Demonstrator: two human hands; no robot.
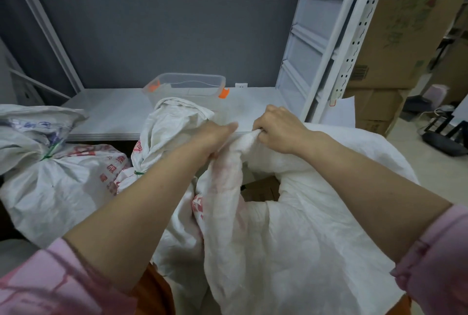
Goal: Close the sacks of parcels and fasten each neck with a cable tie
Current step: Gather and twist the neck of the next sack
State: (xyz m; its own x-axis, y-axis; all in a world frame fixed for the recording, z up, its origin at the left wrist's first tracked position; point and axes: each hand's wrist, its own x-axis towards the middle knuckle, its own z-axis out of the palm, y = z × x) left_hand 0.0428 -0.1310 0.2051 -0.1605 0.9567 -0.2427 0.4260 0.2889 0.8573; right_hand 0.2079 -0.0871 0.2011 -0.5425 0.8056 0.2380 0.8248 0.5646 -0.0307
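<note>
Two white woven sacks at 9 o'clock were already green-tied. Right hand fingers curled round open white sack's rim; left hand gripped it too, fingers hidden; no tie yet.

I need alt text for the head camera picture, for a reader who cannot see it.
Two bare hands gather the mouth of a white woven sack: the right hand grips its bunched rim, the left hand holds the fabric beside it. To the left lie two sacks already tied with green cable ties, before a grey shelf.

White woven sack, mouth still open, neck bunched upward.
</note>
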